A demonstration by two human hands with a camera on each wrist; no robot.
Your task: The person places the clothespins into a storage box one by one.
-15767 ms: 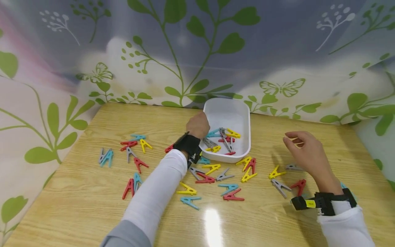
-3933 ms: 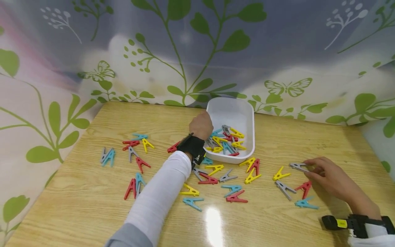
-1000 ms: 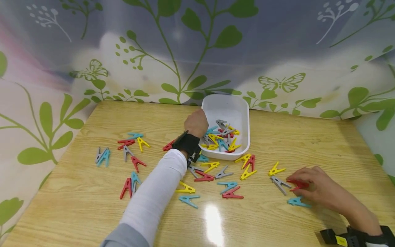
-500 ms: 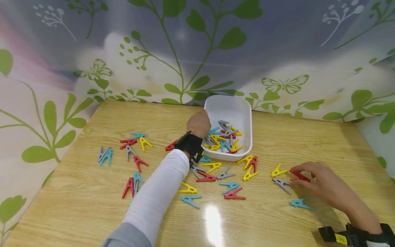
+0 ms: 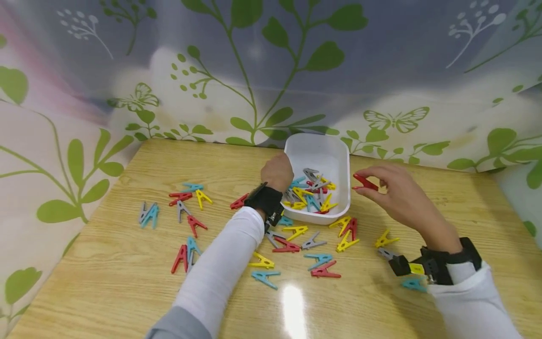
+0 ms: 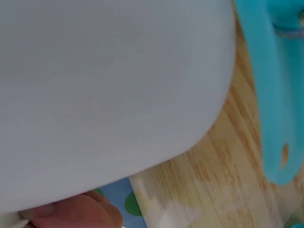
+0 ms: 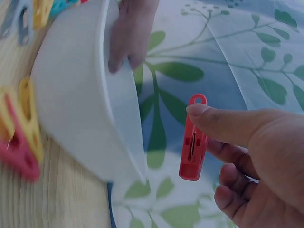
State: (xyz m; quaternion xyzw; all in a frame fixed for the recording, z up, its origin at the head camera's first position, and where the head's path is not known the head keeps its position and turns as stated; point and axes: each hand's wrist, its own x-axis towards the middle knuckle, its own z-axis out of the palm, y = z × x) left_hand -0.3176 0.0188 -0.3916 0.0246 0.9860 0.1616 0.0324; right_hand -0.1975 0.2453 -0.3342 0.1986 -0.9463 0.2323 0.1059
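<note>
Between thumb and fingers, my right hand (image 5: pixel 398 195) pinches a red clothespin (image 5: pixel 366 182), just right of the white plastic bin (image 5: pixel 346 188). In the right wrist view that red clothespin (image 7: pixel 193 142) hangs upright below the thumb tip, apart from the bin's wall (image 7: pixel 71 90). My left hand (image 5: pixel 277 172) grips the bin's left rim; its fingers (image 6: pixel 78 213) show under the edge in the left wrist view. Inside the bin lies a mixed pile of clothespins (image 5: pixel 311 202) in grey, yellow, blue and red.
Loose clothespins lie scattered across the wooden table (image 5: pixel 351 301): a left cluster around a grey one (image 5: pixel 181 209), several before the bin near a red one (image 5: pixel 286 245). A yellow one (image 5: pixel 385 238) and a blue one (image 5: pixel 414 284) lie by the right forearm. A patterned cloth (image 5: pixel 203 113) hangs behind.
Earlier a grey clothespin left the right side of the table. My right hand has since lifted the red clothespin and carried it left towards the bin. The left hand stays at the rim.
</note>
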